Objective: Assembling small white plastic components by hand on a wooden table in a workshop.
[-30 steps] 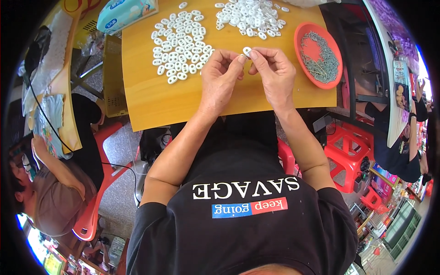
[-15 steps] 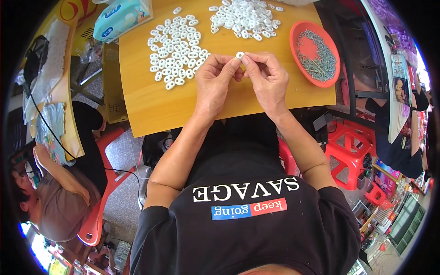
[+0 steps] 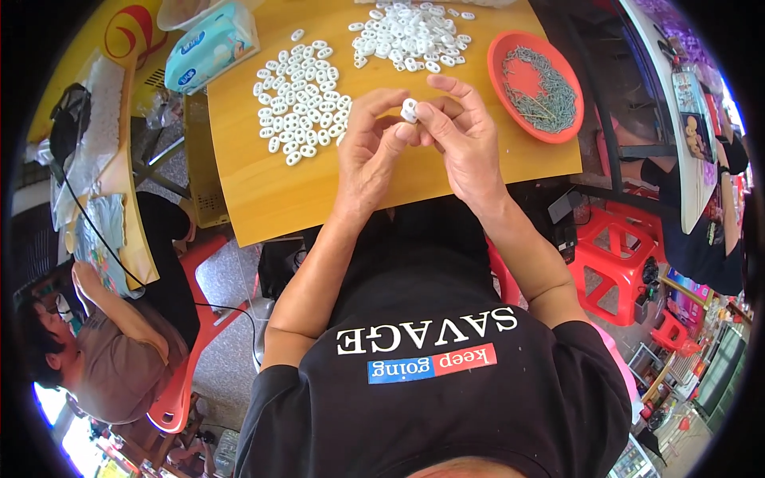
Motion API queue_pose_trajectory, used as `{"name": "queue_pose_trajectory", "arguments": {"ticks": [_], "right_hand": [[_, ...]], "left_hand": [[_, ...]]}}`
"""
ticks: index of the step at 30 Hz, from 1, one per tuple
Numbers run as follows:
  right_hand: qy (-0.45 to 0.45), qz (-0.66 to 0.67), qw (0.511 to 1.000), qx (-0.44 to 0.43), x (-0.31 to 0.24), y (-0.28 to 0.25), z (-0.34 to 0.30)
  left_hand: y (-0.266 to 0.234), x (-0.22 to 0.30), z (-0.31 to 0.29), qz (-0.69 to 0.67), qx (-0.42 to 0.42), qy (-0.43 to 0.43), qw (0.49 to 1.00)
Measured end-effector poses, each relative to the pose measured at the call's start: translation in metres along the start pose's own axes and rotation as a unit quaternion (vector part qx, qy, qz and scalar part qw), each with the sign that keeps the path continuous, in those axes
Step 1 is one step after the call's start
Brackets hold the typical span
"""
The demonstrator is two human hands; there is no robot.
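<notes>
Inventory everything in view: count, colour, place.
Spread two-hole pieces: dozens, white, table left
Piled two-hole pieces: many, white, table far middle
Held two-hole piece: one, white, between hands
Metal fasteners: many, grey, in dish
Round dish: one, orange, table right
Tissue pack: one, pale blue, table far left
Wooden table: one, yellow, in front
Plastic stools: several, red, right
Seated co-worker: one, brown top, left
Left hand: one, bare, beside piece
Right hand: one, bare, gripping piece

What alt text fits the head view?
A person's right hand pinches a small white piece above a yellow table, the left hand close beside it. Loose white pieces lie spread at left, a white heap beyond; a red dish at right holds grey metal bits.
</notes>
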State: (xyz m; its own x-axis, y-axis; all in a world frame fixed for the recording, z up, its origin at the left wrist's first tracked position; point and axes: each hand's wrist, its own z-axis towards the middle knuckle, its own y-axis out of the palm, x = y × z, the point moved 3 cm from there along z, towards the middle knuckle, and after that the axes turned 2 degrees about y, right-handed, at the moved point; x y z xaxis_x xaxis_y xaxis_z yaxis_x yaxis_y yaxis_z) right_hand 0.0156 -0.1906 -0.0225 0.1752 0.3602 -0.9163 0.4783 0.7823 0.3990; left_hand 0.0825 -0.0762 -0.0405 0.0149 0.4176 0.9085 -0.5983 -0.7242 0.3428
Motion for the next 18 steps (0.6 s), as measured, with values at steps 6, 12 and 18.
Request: {"name": "queue_pose_trajectory", "arguments": {"ticks": [6,12,18], "right_hand": [[0.087,0.117,0.988,-0.054,-0.003,0.020,-0.015],[0.109,0.158,0.979,-0.063,-0.001,0.028,-0.024],[0.088,0.160,0.979,-0.088,0.005,0.035,-0.024]], "left_hand": [[0.003,0.011,-0.008,-0.026,-0.069,-0.035,0.997],[0.001,0.010,-0.019,-0.115,-0.051,-0.039,0.991],[-0.010,0.011,-0.019,-0.121,-0.051,0.001,0.991]]}}
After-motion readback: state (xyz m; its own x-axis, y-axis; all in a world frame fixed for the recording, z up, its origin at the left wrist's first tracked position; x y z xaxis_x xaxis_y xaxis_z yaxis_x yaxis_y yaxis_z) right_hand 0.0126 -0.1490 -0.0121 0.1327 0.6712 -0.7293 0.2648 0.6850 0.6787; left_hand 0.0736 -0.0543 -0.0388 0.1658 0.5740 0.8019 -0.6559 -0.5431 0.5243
